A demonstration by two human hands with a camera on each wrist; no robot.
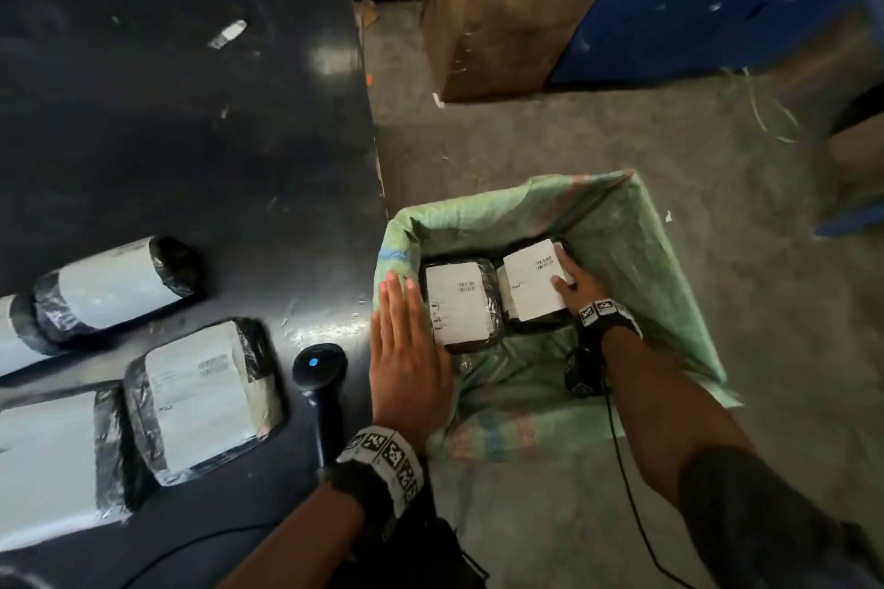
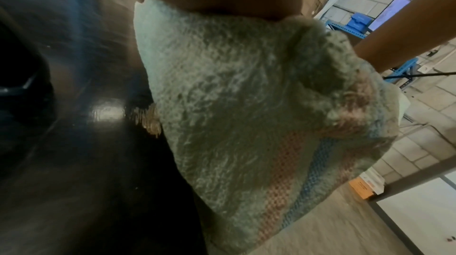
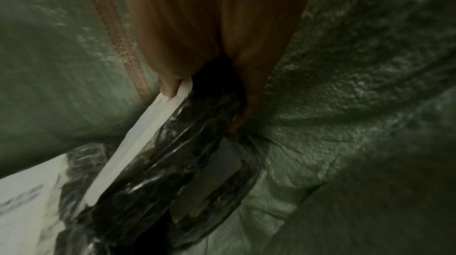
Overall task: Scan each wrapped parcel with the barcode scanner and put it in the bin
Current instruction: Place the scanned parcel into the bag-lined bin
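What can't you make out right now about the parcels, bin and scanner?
- Label text on the right parcel: head view, too small.
- Bin floor: head view, hidden by the parcels.
- Leftmost parcels: cut by the frame edge.
- Scanner handle end: behind the left hand wristband.

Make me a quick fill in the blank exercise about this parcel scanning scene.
1. The right hand grips a parcel inside the ____.
2. The barcode scanner lies on the ____.
3. The left hand rests flat on the bin's ____.
4. The bin holds ____ parcels.

Missing words: bin; table; rim; two
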